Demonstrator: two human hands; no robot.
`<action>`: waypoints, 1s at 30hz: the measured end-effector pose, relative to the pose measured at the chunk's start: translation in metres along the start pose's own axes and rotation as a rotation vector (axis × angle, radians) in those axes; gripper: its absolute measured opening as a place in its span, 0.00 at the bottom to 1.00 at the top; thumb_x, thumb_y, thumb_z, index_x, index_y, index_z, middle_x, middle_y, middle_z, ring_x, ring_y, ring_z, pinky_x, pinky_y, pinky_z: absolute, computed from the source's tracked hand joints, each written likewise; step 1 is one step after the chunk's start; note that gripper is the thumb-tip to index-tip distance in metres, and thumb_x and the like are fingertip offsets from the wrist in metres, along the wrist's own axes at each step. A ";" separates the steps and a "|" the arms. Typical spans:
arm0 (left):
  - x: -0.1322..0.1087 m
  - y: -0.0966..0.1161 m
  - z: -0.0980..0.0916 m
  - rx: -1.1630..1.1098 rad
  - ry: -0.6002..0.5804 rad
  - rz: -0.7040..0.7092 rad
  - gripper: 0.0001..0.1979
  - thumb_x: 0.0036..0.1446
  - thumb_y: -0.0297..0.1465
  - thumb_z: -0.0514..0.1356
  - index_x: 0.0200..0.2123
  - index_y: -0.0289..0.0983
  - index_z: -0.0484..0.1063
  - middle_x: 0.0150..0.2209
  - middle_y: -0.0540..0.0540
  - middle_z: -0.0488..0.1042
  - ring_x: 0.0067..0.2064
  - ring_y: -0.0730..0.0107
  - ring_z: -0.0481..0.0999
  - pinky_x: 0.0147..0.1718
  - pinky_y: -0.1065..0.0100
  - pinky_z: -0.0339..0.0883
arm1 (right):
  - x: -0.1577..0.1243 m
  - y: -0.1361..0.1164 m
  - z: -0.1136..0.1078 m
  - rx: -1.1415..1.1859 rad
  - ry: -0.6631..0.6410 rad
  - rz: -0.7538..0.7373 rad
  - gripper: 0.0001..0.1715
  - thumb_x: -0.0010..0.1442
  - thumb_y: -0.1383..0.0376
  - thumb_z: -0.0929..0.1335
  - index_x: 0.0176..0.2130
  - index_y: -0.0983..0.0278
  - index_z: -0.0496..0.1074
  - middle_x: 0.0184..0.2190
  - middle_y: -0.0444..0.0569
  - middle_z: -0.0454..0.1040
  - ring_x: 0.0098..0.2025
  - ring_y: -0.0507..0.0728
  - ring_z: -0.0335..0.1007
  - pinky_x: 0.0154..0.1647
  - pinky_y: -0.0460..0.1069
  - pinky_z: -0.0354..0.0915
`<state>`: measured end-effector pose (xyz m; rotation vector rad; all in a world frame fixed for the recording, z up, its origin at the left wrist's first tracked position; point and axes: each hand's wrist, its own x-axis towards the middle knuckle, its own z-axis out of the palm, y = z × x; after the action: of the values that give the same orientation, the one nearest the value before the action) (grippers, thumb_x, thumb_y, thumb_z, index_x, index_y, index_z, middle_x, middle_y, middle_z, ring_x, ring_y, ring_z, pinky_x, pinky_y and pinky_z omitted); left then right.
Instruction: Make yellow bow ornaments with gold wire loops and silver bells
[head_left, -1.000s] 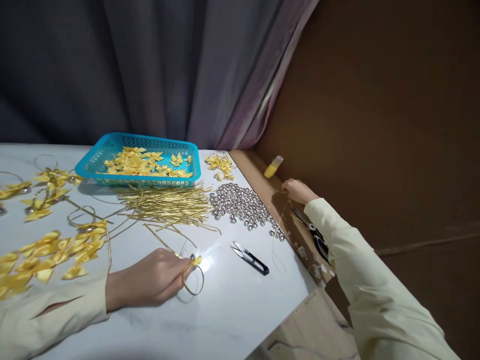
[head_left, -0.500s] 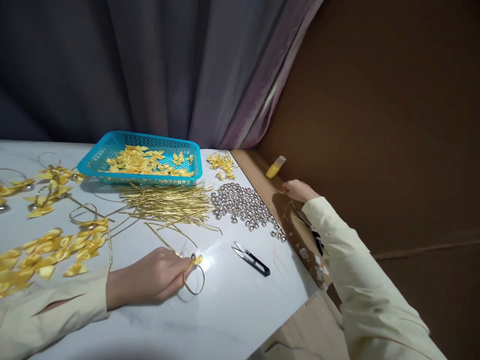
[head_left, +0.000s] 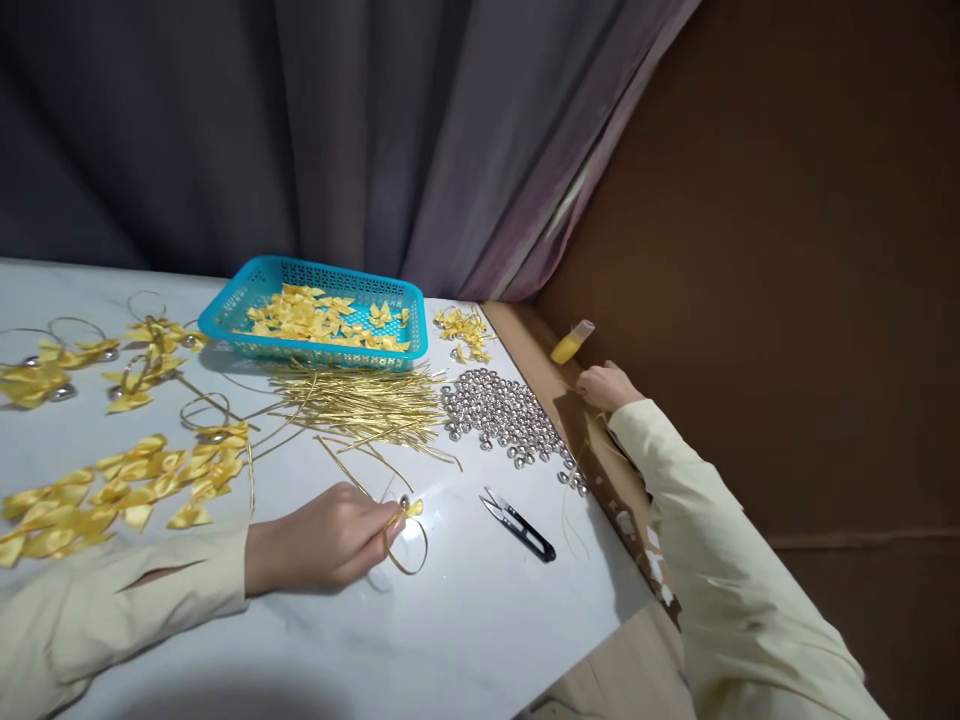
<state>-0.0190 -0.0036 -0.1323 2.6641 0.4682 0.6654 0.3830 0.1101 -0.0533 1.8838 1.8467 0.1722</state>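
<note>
Left hand (head_left: 334, 538) pinches a looped bow (head_left: 414, 509), assembled bows (head_left: 154, 332) at its ten o'clock, loose beads (head_left: 501, 412) remaining at two; right hand (head_left: 606, 387) unreadable.

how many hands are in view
2. The left hand pinches a small yellow bow with a gold loop over the white table; the right hand is past the table's right edge, near a small yellow bottle. No other hand shows.
</note>
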 end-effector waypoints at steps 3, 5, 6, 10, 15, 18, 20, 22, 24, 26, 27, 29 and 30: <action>0.000 -0.001 -0.002 -0.075 0.042 -0.067 0.14 0.63 0.27 0.43 0.24 0.38 0.57 0.18 0.55 0.57 0.18 0.75 0.57 0.20 0.68 0.49 | -0.012 0.006 -0.021 0.057 0.106 0.043 0.17 0.62 0.62 0.64 0.50 0.66 0.65 0.48 0.52 0.68 0.45 0.57 0.68 0.44 0.56 0.67; 0.001 0.000 -0.005 -0.132 0.097 -0.099 0.15 0.64 0.28 0.43 0.24 0.38 0.56 0.18 0.55 0.55 0.18 0.75 0.56 0.19 0.69 0.50 | -0.028 0.007 -0.039 0.125 0.213 0.076 0.14 0.62 0.62 0.64 0.47 0.67 0.68 0.45 0.51 0.70 0.43 0.56 0.69 0.43 0.55 0.67; 0.002 0.001 -0.008 -0.159 0.125 -0.107 0.15 0.64 0.28 0.43 0.24 0.38 0.56 0.18 0.55 0.54 0.18 0.75 0.56 0.19 0.70 0.50 | -0.039 0.003 -0.048 0.173 0.277 0.085 0.12 0.63 0.65 0.62 0.41 0.68 0.72 0.39 0.53 0.74 0.41 0.58 0.71 0.42 0.53 0.67; 0.007 0.009 -0.023 -0.252 0.201 -0.108 0.15 0.64 0.30 0.43 0.25 0.37 0.60 0.18 0.54 0.58 0.18 0.76 0.58 0.19 0.72 0.54 | -0.103 -0.045 -0.077 0.404 0.481 0.000 0.18 0.65 0.64 0.57 0.43 0.64 0.72 0.38 0.51 0.77 0.41 0.57 0.74 0.39 0.47 0.68; 0.012 0.028 -0.046 -0.378 0.250 -0.244 0.18 0.64 0.31 0.43 0.25 0.35 0.65 0.17 0.55 0.58 0.18 0.78 0.58 0.18 0.75 0.55 | -0.185 -0.139 -0.090 1.021 0.646 -0.410 0.07 0.59 0.63 0.64 0.32 0.56 0.73 0.28 0.44 0.77 0.26 0.54 0.73 0.25 0.47 0.67; 0.013 0.038 -0.056 -0.549 0.215 -0.386 0.18 0.62 0.33 0.44 0.24 0.34 0.65 0.16 0.55 0.57 0.17 0.79 0.56 0.16 0.76 0.52 | -0.199 -0.174 -0.089 1.164 0.607 -0.576 0.07 0.59 0.67 0.64 0.32 0.58 0.72 0.23 0.43 0.76 0.22 0.52 0.70 0.23 0.46 0.67; 0.014 0.041 -0.059 -0.669 0.174 -0.469 0.18 0.62 0.35 0.45 0.24 0.34 0.65 0.16 0.55 0.57 0.18 0.79 0.56 0.16 0.76 0.50 | -0.195 -0.185 -0.087 1.258 0.559 -0.567 0.10 0.59 0.69 0.64 0.28 0.63 0.72 0.21 0.44 0.74 0.20 0.50 0.68 0.21 0.44 0.64; 0.014 0.041 -0.059 -0.812 0.145 -0.537 0.19 0.62 0.37 0.45 0.25 0.34 0.65 0.15 0.56 0.55 0.17 0.79 0.54 0.16 0.76 0.49 | -0.188 -0.190 -0.085 1.359 0.550 -0.542 0.10 0.58 0.70 0.65 0.27 0.65 0.73 0.19 0.44 0.74 0.17 0.47 0.64 0.20 0.42 0.61; 0.015 0.040 -0.059 -0.973 0.133 -0.589 0.18 0.61 0.38 0.46 0.25 0.34 0.65 0.14 0.57 0.52 0.16 0.79 0.51 0.15 0.76 0.46 | -0.183 -0.192 -0.084 1.441 0.528 -0.529 0.09 0.57 0.70 0.66 0.26 0.66 0.73 0.19 0.43 0.73 0.15 0.45 0.61 0.18 0.41 0.59; 0.017 0.039 -0.059 -1.118 0.128 -0.630 0.18 0.61 0.38 0.47 0.25 0.34 0.66 0.13 0.58 0.51 0.15 0.80 0.48 0.15 0.75 0.43 | -0.181 -0.194 -0.082 1.503 0.481 -0.519 0.08 0.56 0.70 0.67 0.26 0.67 0.73 0.18 0.43 0.73 0.14 0.44 0.60 0.16 0.40 0.58; 0.018 0.038 -0.060 -1.176 0.126 -0.651 0.18 0.60 0.37 0.47 0.24 0.34 0.66 0.12 0.58 0.51 0.15 0.80 0.47 0.15 0.75 0.43 | -0.181 -0.194 -0.081 1.528 0.455 -0.512 0.08 0.56 0.70 0.67 0.26 0.68 0.73 0.18 0.43 0.73 0.14 0.44 0.59 0.16 0.40 0.58; 0.020 0.039 -0.062 -1.254 0.128 -0.696 0.18 0.60 0.36 0.47 0.22 0.34 0.66 0.10 0.58 0.51 0.14 0.80 0.47 0.16 0.75 0.43 | -0.181 -0.196 -0.079 1.575 0.407 -0.505 0.08 0.56 0.69 0.67 0.25 0.68 0.73 0.17 0.44 0.72 0.13 0.44 0.59 0.15 0.40 0.57; 0.021 0.039 -0.063 -1.284 0.133 -0.719 0.19 0.59 0.36 0.48 0.21 0.34 0.66 0.10 0.58 0.51 0.14 0.80 0.47 0.16 0.74 0.43 | -0.181 -0.196 -0.078 1.594 0.381 -0.503 0.08 0.56 0.69 0.67 0.25 0.68 0.72 0.16 0.44 0.72 0.13 0.44 0.59 0.15 0.40 0.57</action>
<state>-0.0239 -0.0138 -0.0563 1.1455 0.6646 0.5901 0.1592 -0.0519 -0.0241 2.0605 3.0253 -1.6555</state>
